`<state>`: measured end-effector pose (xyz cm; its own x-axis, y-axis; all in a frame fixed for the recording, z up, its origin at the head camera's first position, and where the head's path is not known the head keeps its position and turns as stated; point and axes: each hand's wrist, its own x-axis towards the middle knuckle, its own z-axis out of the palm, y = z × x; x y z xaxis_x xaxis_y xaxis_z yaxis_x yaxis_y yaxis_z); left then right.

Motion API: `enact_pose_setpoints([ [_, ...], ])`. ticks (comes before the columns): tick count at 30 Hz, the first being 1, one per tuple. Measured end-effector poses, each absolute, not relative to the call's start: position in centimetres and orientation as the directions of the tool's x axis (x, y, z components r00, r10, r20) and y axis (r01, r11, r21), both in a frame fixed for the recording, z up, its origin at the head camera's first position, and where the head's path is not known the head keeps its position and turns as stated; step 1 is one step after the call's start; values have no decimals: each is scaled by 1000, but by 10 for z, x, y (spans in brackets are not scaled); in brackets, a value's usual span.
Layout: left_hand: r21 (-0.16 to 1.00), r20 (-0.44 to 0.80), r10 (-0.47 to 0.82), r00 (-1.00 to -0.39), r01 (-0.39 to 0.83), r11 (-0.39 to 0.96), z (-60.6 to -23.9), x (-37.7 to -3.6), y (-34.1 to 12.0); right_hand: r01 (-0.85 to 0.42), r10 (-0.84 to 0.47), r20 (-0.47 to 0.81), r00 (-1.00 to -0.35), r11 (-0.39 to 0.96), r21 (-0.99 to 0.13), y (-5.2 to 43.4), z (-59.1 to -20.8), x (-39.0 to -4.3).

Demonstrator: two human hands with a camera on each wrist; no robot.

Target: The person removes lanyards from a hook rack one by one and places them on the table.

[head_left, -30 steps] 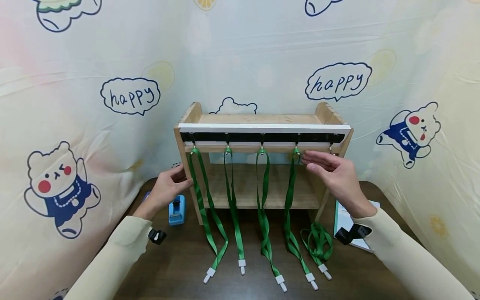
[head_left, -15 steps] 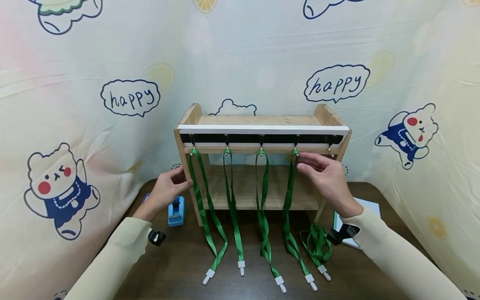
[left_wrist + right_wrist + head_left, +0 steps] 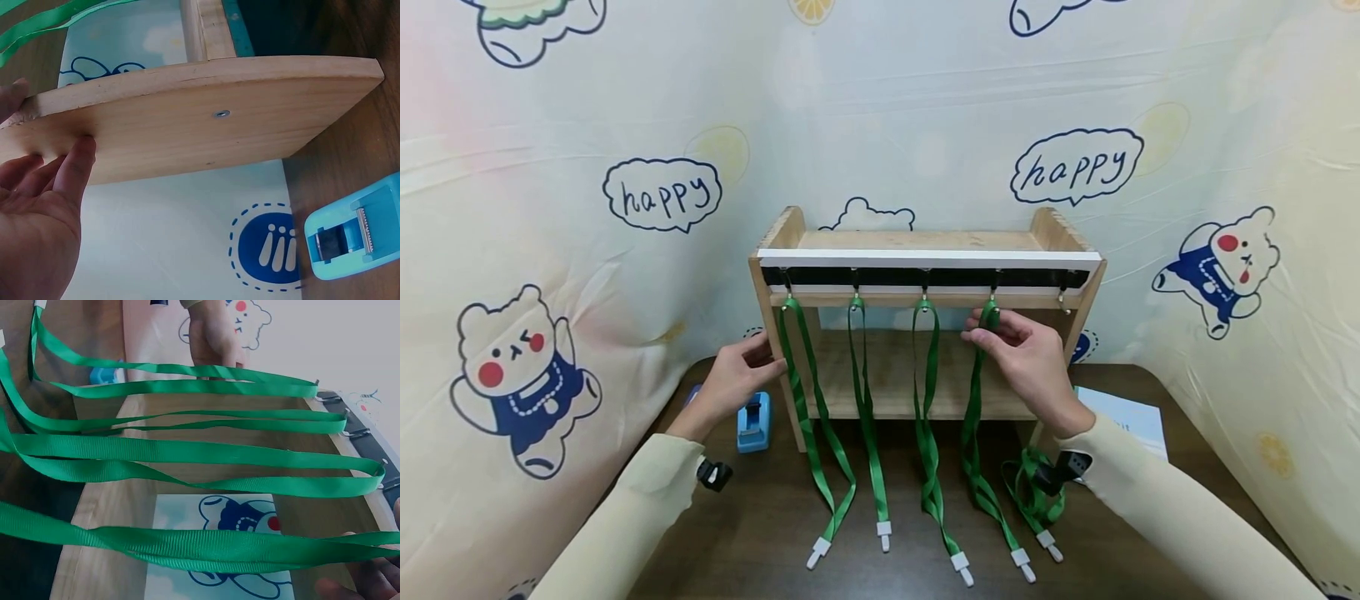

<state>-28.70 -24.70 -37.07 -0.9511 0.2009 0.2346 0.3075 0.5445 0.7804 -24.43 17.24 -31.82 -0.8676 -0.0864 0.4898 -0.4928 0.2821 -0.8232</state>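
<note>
Green lanyards hang by loops from metal hooks on the black strip of a wooden shelf (image 3: 917, 240). At the second hook from the right, my right hand (image 3: 1033, 354) holds the top of a green lanyard (image 3: 973, 392) between thumb and fingers. In the right wrist view this lanyard (image 3: 187, 547) runs across the nearest fingers; the rest of the hand is cut off. My left hand (image 3: 739, 371) grips the shelf's left side panel (image 3: 156, 131), fingers against its outer face and thumb at the front edge. The rightmost hook (image 3: 1063, 304) carries no lanyard.
A bundled green lanyard (image 3: 1033, 492) with a white clip lies on the dark table (image 3: 745, 533) at the right, partly behind the right wrist device. A blue tape dispenser (image 3: 753, 422) stands left of the shelf. White-and-blue papers (image 3: 1123, 417) lie at the right.
My right hand has moved left from beside the second lanyard from the right and now holds its top, shifting the strap slightly left. My left hand has stayed on the side panel.
</note>
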Motion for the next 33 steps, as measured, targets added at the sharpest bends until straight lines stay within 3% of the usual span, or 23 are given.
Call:
enact_pose_setpoints([
  [12,781,229,193,-954,298,549,-368,-286,-246,-473,-69,477,-876,314,-823,171,-310,-244],
  [22,782,224,197,-954,297,548,-370,-286,-247,-433,-88,425,-901,256,-864,172,-308,-240],
  [33,788,224,203,-953,300,537,-370,-286,-246,-474,-81,468,-880,194,-859,179,-310,-229],
])
